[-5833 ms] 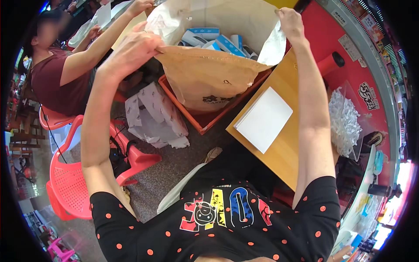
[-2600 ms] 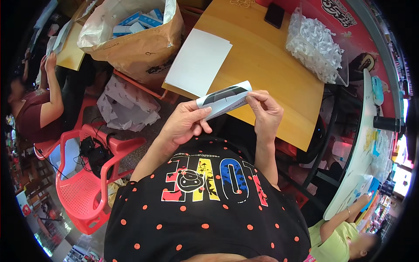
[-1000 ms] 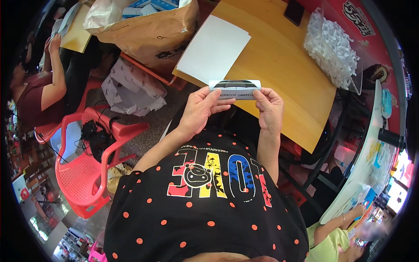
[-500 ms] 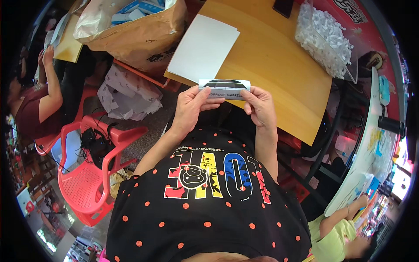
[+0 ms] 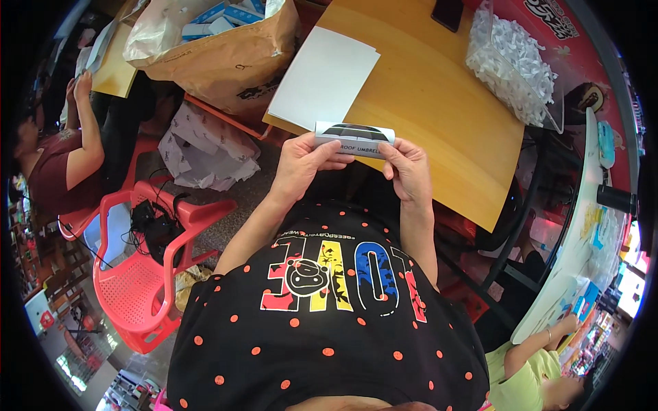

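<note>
Between my two hands, near the front edge of the wooden table, I hold a small grey and white printed paper piece (image 5: pixel 354 133) with a dark umbrella picture. Its top looks curved; whether it is a folded sheet or a small box I cannot tell. My left hand (image 5: pixel 301 163) grips its left end, thumb on the front and fingers behind. At the right end my right hand (image 5: pixel 410 168) pinches it the same way. Just beyond the left hand, a stack of white sheets (image 5: pixel 323 77) lies on the yellow-brown table (image 5: pixel 439 116).
A clear bin (image 5: pixel 514 72) of white plastic pieces and a dark phone (image 5: pixel 447 12) are on the table. A large paper bag (image 5: pixel 226 65) with blue boxes stands left of it. A red chair (image 5: pixel 133 294) bears black cables. Other people sit at far left and lower right.
My left thumb has slid slightly right along the front of the paper piece, covering more of its print. Both hands keep their grip, and the whole view has shifted a little.
</note>
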`<state>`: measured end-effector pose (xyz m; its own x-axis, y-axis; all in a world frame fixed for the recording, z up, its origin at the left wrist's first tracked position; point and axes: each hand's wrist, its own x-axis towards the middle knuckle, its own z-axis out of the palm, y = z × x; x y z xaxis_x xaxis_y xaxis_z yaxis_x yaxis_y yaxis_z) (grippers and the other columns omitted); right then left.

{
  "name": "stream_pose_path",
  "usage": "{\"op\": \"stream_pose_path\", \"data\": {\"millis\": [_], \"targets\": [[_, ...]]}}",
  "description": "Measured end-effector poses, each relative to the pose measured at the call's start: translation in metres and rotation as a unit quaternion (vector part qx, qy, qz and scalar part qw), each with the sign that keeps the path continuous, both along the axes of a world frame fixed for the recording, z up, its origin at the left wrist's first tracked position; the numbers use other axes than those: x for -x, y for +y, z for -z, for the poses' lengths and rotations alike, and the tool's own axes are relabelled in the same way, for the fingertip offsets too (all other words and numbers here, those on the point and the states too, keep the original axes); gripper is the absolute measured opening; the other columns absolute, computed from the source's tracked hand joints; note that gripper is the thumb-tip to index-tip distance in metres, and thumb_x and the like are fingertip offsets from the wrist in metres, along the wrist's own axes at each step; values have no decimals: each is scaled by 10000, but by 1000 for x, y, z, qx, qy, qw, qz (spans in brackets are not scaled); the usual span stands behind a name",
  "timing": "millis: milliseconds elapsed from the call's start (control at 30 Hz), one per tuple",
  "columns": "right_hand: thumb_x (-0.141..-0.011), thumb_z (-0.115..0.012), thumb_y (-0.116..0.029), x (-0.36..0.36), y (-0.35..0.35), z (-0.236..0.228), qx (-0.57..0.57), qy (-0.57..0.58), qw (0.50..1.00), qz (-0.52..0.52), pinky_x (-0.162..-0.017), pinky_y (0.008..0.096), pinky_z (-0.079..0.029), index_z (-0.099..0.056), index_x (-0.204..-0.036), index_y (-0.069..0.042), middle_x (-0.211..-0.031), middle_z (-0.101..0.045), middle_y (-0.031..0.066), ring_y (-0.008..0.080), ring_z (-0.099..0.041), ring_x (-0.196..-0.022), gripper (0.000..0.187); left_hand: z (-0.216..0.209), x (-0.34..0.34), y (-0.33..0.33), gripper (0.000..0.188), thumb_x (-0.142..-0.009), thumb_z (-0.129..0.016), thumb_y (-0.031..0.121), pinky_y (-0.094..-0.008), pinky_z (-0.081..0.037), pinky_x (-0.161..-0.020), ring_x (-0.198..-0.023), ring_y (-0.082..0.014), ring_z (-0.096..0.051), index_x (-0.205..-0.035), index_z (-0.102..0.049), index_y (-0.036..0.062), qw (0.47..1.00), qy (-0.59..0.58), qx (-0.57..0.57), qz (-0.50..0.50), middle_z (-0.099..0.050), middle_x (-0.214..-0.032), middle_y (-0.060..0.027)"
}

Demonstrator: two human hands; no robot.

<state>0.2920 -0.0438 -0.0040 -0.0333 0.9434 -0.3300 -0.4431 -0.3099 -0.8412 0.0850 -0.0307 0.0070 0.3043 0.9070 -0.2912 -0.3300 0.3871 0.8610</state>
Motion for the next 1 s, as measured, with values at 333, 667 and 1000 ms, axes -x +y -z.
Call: {"op": "stream_pose_path", "data": {"millis": [333, 667, 1000], "targets": [[-830, -676, -59, 12, -3, -5, -55, -86, 993, 54, -499, 182, -417, -660, -948, 33, -865, -656, 54, 46, -525, -576, 150, 5, 4, 1, 240, -939, -550, 132, -295, -579, -712, -830, -222, -690, -1041, -628, -71, 998, 7, -45, -31, -677, -944, -170], [-736, -701, -12, 5, -10, -32, -314, -543, 779, 3, -679, 346, -498, -633, -852, -54, -872, -614, 105, 281, -607, -776, 141, -2, 2, -4, 212, -933, -525, 29, -312, -573, -761, -852, -220, -678, -1079, -600, -105, 974, 124, -188, -16, -670, -955, -153], [-693, -671, 53, -6, 0, -36, -410, -569, 711, -44, -652, 349, -505, -547, -829, -39, -845, -606, 104, 274, -614, -775, 206, -19, -12, -10, 189, -896, -577, 14, -285, -562, -737, -839, -191, -689, -1049, -608, -93, 938, 200, -279, -39, -695, -901, -144]]}}
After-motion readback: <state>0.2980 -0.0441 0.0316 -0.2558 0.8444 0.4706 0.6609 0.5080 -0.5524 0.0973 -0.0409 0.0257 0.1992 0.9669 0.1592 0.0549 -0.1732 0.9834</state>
